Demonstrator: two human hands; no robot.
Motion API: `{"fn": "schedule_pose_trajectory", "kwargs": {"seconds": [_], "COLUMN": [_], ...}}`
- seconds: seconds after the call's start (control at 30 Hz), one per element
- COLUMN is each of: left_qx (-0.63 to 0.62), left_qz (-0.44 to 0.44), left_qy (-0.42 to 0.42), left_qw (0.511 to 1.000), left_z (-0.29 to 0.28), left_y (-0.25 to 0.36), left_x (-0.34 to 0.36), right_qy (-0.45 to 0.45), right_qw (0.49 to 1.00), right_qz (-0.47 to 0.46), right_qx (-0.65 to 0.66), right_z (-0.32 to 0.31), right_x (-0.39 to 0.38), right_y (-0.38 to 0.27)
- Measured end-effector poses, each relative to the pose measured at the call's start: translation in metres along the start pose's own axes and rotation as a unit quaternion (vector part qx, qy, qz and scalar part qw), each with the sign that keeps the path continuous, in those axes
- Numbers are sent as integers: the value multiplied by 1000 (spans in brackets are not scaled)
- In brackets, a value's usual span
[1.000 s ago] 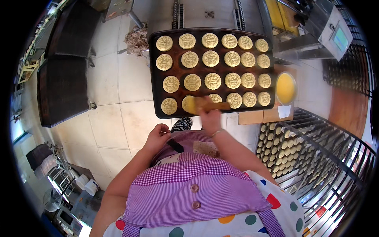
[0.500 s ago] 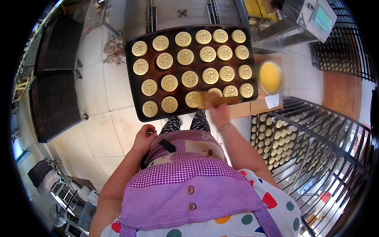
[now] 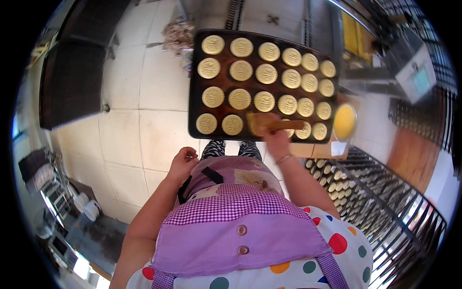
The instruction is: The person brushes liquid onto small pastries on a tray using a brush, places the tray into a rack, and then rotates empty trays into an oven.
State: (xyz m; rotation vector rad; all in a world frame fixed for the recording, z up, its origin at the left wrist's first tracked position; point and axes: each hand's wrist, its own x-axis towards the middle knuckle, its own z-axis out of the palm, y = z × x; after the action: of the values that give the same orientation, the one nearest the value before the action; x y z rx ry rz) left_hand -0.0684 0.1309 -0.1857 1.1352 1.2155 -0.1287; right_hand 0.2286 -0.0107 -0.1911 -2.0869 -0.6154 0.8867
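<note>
Brush (image 3: 262, 124) sits clenched in my right hand (image 3: 278, 139), over the front row of pastries (image 3: 264, 73) on the dark tray (image 3: 195, 103). Glazing looks unfinished. Left hand (image 3: 182, 163) hangs loosely curled, empty. Egg-wash bowl (image 3: 344, 122) stands just beside the tray.

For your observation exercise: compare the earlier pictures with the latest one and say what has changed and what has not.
The right hand, gripping the brush throughout, moved it leftward along the tray's near row, from over the third pastry to between the second and third. The left hand stayed empty by the apron. The yellow bowl and the pastries kept their places.
</note>
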Motion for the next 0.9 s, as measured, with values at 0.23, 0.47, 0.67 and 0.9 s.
{"fn": "schedule_pose_trajectory", "kwargs": {"seconds": [0.23, 0.47, 0.67, 0.9], "left_qx": [-98, -159, -195, -203], "left_qz": [-28, -71, -67, -69], "left_qy": [73, 145, 165, 141], "left_qw": [992, 974, 965, 967], "left_z": [-30, -48, -51, -38], "left_y": [-17, -62, -59, -49], "left_x": [-16, -35, -32, -23], "right_qy": [-273, -320, -65, -140], "right_qw": [925, 885, 895, 895], "right_qz": [-172, -180, -311, -321], "right_qx": [-201, -287, -314, -275], "right_z": [123, 133, 115, 125], "right_x": [45, 46, 231, 181], "right_y": [-120, -129, -181, -145]}}
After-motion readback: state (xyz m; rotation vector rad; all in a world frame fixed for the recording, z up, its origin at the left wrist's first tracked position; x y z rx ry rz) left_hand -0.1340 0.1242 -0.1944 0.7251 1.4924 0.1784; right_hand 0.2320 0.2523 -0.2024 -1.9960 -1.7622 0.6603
